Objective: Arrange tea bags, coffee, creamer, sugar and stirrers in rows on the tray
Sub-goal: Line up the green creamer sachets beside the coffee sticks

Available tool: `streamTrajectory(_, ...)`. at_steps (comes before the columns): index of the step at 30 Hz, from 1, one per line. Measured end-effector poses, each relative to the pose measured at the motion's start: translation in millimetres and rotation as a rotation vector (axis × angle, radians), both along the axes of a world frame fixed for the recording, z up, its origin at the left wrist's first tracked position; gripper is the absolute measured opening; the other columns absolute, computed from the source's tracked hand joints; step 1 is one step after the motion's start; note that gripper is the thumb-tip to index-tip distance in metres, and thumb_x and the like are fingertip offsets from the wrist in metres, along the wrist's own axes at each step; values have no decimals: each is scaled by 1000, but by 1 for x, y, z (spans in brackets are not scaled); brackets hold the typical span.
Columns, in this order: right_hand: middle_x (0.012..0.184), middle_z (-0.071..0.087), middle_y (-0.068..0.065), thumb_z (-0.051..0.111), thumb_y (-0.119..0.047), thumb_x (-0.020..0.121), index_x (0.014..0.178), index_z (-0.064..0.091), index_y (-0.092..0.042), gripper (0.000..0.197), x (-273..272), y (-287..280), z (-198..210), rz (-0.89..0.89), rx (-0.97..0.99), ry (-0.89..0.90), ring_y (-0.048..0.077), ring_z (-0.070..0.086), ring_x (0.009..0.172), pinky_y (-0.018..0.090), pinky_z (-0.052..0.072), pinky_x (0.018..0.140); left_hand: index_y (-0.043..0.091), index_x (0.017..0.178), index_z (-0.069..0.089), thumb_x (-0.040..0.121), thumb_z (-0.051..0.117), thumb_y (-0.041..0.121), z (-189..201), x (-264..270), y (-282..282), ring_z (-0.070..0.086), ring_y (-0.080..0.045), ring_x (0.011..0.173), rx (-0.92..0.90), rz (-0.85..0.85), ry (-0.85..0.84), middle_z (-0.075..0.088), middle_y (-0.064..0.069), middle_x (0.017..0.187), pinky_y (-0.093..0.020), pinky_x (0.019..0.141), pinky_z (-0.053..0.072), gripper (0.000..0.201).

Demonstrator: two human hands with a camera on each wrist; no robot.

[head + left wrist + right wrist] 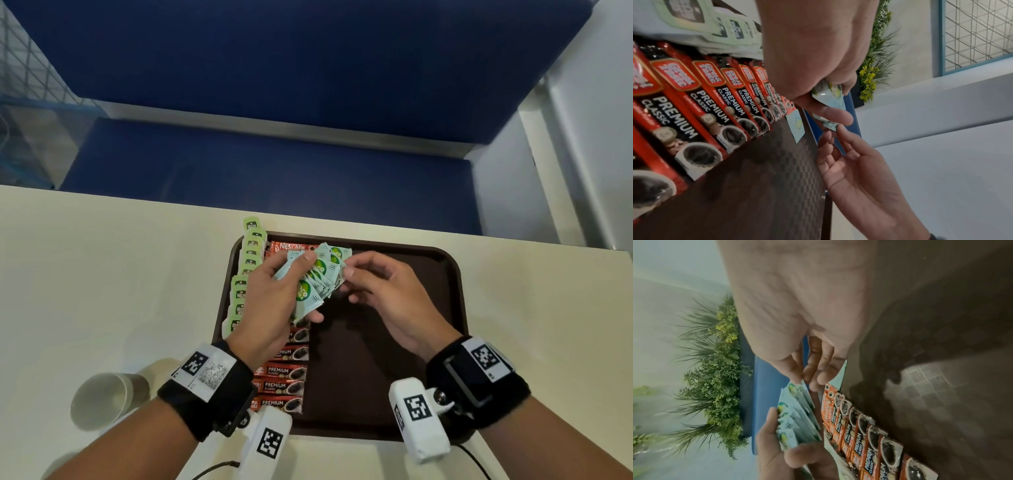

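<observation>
Left grip: left hand [270, 301] curls thumb and fingers round a fanned stack of pale blue-green sachets [317, 277], flat glossy squares with a green-yellow round mark.
Right grip: right hand [387, 294] pinches the fan's outer corner between thumb and forefinger; other fingers loosely bent.
Position: both hands held above the tray's far half.
Laid sachet: one pale sachet [796, 125] lies flat at the far end, just beside the coffee row.
Coffee: red-and-black foil sticks [286, 385], long rectangles, side by side in one row down the tray.
Tea bags: light green tagged packets [241, 291], overlapping along the left rim.
Tray: dark brown plastic [394, 342], rounded corners, fine checkered texture.
Table: smooth cream top [102, 274]; white paper cup [102, 401] lying on its side near the left wrist.
</observation>
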State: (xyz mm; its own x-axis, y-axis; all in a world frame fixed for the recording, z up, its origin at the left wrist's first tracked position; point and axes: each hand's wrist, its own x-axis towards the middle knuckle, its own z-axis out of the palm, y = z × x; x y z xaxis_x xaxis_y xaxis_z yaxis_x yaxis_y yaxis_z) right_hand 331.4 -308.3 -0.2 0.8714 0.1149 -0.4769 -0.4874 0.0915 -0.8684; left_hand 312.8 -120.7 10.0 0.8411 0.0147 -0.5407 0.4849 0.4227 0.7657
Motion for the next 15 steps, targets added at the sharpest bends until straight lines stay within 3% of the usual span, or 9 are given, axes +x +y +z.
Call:
streamTrajectory(4, 116, 78, 13, 59, -10, 106, 104, 63, -12, 5, 2, -5, -8, -140, -48, 17, 28, 76, 108, 33, 59, 73, 10, 126, 70, 100, 75, 26, -4, 4, -4, 80, -26, 85, 12, 5, 17, 82, -14, 114, -29, 42, 56, 31)
streamTrajectory(6, 115, 78, 9, 55, -12, 110, 109, 62, -13, 7, 4, -9, -9, -160, -94, -13, 25, 77, 107, 34, 63, 74, 13, 125, 71, 100, 75, 26, -5, 6, 0, 79, -24, 80, 49, -6, 11, 82, -13, 112, -29, 40, 55, 28)
streamTrajectory(8, 114, 76, 5, 54, -17, 112, 115, 67, -20, 14, 6, -15, -8, -86, -210, -88, 19, 77, 106, 36, 66, 76, 18, 115, 75, 100, 75, 24, -3, 8, 6, 79, -24, 78, 90, -64, -16, 83, -12, 110, -29, 39, 55, 16)
streamTrajectory(10, 114, 75, 0, 54, -20, 113, 118, 70, -26, 17, 8, -17, -5, 7, -303, -150, 15, 75, 105, 37, 67, 76, 17, 113, 76, 98, 76, 23, 0, 9, 10, 79, -26, 78, 105, -159, -28, 83, -13, 108, -29, 38, 55, 15)
streamTrajectory(15, 107, 78, 1, 62, -18, 109, 119, 68, -22, 12, 12, -11, 2, 70, -363, -197, 13, 77, 101, 32, 66, 72, 12, 119, 78, 98, 78, 23, -1, 7, 9, 79, -27, 77, 88, -333, -28, 82, -16, 108, -28, 37, 53, 23)
